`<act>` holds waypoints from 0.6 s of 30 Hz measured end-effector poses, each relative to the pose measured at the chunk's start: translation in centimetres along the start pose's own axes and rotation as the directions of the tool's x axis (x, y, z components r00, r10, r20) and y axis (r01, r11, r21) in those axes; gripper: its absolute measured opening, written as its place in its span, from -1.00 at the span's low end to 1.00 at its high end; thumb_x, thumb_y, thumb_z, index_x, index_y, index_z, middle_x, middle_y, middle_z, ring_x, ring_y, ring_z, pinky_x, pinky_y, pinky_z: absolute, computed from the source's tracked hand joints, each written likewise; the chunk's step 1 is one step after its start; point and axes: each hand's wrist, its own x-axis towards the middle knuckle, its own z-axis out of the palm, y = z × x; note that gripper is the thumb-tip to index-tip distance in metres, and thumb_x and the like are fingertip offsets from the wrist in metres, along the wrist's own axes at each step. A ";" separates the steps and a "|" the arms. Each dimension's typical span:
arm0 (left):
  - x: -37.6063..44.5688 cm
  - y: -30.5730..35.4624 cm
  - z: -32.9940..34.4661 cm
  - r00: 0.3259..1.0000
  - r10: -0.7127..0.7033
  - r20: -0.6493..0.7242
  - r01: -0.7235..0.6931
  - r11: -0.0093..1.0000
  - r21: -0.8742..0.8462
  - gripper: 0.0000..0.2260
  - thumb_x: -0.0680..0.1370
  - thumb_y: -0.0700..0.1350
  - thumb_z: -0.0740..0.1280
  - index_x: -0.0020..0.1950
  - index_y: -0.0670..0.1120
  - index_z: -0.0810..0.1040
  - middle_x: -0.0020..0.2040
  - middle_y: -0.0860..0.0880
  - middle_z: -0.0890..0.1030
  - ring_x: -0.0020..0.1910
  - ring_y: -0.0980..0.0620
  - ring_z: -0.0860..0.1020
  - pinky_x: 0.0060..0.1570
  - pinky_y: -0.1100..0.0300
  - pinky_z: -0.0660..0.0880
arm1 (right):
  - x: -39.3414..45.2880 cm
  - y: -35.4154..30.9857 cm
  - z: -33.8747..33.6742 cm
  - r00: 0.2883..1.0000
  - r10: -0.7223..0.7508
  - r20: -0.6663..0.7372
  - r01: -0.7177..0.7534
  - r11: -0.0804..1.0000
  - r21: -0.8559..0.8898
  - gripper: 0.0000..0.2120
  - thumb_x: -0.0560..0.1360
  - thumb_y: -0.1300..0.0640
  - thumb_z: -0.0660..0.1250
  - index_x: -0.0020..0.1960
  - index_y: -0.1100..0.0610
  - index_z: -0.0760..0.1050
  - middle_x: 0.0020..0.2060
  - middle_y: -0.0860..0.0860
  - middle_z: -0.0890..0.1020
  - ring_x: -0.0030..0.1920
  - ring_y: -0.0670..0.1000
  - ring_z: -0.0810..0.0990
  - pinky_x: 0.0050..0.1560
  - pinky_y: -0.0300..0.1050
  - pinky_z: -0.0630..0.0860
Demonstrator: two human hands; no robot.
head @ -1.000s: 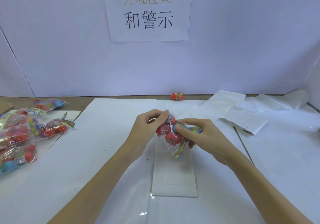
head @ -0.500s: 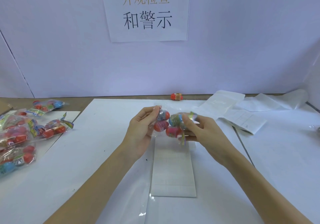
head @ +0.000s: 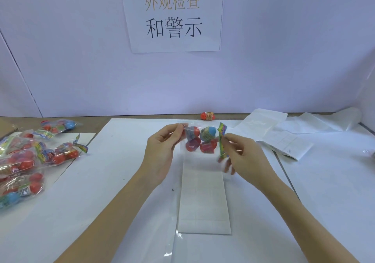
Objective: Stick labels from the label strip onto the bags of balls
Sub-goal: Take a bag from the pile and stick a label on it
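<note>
A white-papered worktop (head: 121, 161) lay under a pale wall; the left hand (head: 162, 153) pinched the bag of balls (head: 199, 140) at 9 o'clock, the right hand (head: 241, 155) pinched its header at 3 o'clock; the bag was seemingly being readied, unlabelled as far as showed; next, one hand would need freeing to peel from the label strip (head: 203, 199) at 6 o'clock.

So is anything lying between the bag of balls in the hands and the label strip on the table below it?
Nothing visible does. The bag of balls, held by the left hand and right hand, is over the label strip, whose surface is bare.
</note>
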 end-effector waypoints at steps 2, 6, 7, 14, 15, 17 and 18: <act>0.0 0.1 -0.1 0.995 -0.003 0.104 -0.002 0.999 0.045 -0.81 0.54 0.02 0.42 0.06 0.02 0.77 0.25 0.03 0.69 0.31 0.05 0.58 0.44 0.08 0.37 | 0.1 0.2 -0.6 0.996 -0.032 -0.089 0.030 0.999 -0.029 -0.73 0.74 0.02 0.20 0.04 -0.24 0.63 -0.46 0.09 0.65 -0.56 0.03 0.55 -0.47 -0.27 0.45; -0.1 0.2 0.1 0.961 -0.058 0.269 0.062 0.998 -0.007 -0.77 0.51 0.11 0.51 0.06 0.01 0.74 0.41 0.03 0.58 0.41 0.00 0.53 0.47 -0.03 0.40 | 0.5 -0.4 -1.9 0.999 -0.013 0.032 -0.004 0.865 0.502 -0.65 0.75 0.25 0.11 0.33 0.13 0.63 -0.02 0.22 0.76 -0.06 0.18 0.77 -0.06 -0.11 0.69; -0.2 0.1 0.0 0.951 -0.058 0.305 0.076 0.996 -0.049 -0.75 0.55 0.08 0.45 0.10 -0.05 0.72 0.39 -0.05 0.60 0.38 -0.08 0.56 0.46 -0.06 0.43 | 0.5 -0.6 -2.0 0.999 0.003 0.051 -0.033 0.798 0.601 -0.64 0.72 0.27 0.10 0.32 0.18 0.64 0.08 0.25 0.74 0.06 0.23 0.75 0.06 -0.03 0.70; -0.6 -0.5 0.9 0.977 -0.065 0.204 0.063 0.998 0.014 -0.60 0.55 -0.03 0.45 0.38 0.00 0.53 0.16 -0.14 0.70 0.13 -0.16 0.70 0.07 0.10 0.65 | 0.1 -0.8 -1.2 0.996 0.016 -0.092 0.024 0.910 0.414 -0.72 0.62 0.20 0.43 0.27 -0.07 0.61 -0.06 0.14 0.78 -0.03 0.11 0.78 -0.03 -0.12 0.70; -0.5 -0.7 1.0 0.984 -0.068 0.167 0.062 0.997 0.037 -0.53 0.51 -0.02 0.48 0.41 0.03 0.50 0.13 -0.12 0.71 0.11 -0.15 0.71 0.06 0.11 0.65 | 0.1 -0.7 -1.1 0.996 0.033 -0.079 0.002 0.912 0.410 -0.63 0.60 0.20 0.46 0.33 -0.11 0.55 -0.07 0.12 0.78 -0.04 0.10 0.78 -0.05 -0.14 0.69; -0.5 -0.8 1.1 0.991 -0.074 0.111 0.068 0.996 0.057 -0.52 0.47 0.01 0.48 0.38 -0.01 0.55 0.09 -0.10 0.73 0.10 -0.11 0.72 0.06 0.12 0.66 | 0.2 -0.8 -0.8 0.996 0.087 -0.003 -0.076 0.883 0.463 -0.60 0.57 0.11 0.48 0.37 -0.08 0.51 -0.03 0.11 0.78 0.00 0.11 0.78 -0.01 -0.12 0.69; -0.5 -0.9 1.1 0.992 -0.070 0.102 0.063 0.995 0.072 -0.57 0.47 0.00 0.48 0.32 -0.04 0.61 0.08 -0.10 0.74 0.10 -0.10 0.71 0.07 0.12 0.66 | 0.1 -0.9 -0.6 0.994 0.106 0.028 -0.106 0.871 0.480 -0.62 0.55 0.02 0.48 0.34 -0.01 0.57 -0.01 0.11 0.78 0.02 0.11 0.78 -0.03 -0.13 0.69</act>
